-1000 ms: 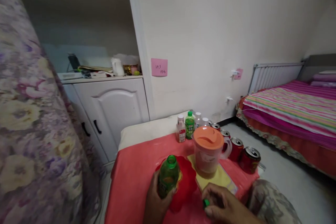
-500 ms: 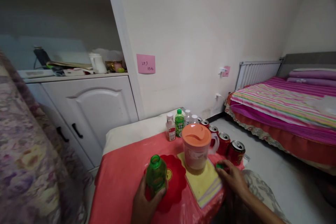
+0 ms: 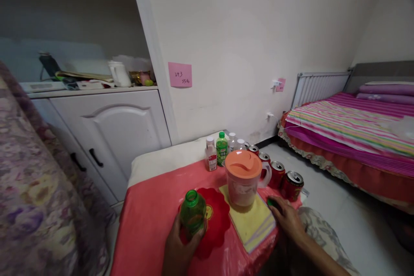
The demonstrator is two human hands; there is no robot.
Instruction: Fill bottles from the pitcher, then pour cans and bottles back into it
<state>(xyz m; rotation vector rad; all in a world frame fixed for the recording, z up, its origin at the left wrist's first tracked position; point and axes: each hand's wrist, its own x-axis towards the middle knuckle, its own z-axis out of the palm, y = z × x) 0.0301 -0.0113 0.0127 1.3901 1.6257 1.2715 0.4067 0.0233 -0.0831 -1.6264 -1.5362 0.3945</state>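
Note:
My left hand (image 3: pixel 183 241) is wrapped round an uncapped green bottle (image 3: pixel 193 212), held upright over the left part of a red scalloped tray (image 3: pixel 220 228). At the table's right edge, my right hand (image 3: pixel 286 217) pinches a small green bottle cap (image 3: pixel 271 202), mostly covered by the fingers. Between the hands, a clear pitcher (image 3: pixel 242 192) with an orange lid (image 3: pixel 243 164) stands on a folded yellow cloth (image 3: pixel 250 228). Its handle points right, toward the cans. What is inside the pitcher is hard to make out.
Behind the pitcher stand a green-labelled bottle (image 3: pixel 221 148), a bottle with a red-and-white label (image 3: pixel 211 155) and clear white-capped bottles (image 3: pixel 232 141). Several red cans (image 3: pixel 293 184) line the right edge of the red-covered table (image 3: pixel 145 215). A bed (image 3: pixel 349 138) is at right, a cabinet (image 3: pixel 123 133) at left.
The view has shifted slightly. Both hands keep their grips, and the bottle and cap stay almost in place. The right hand has turned a little over the cap.

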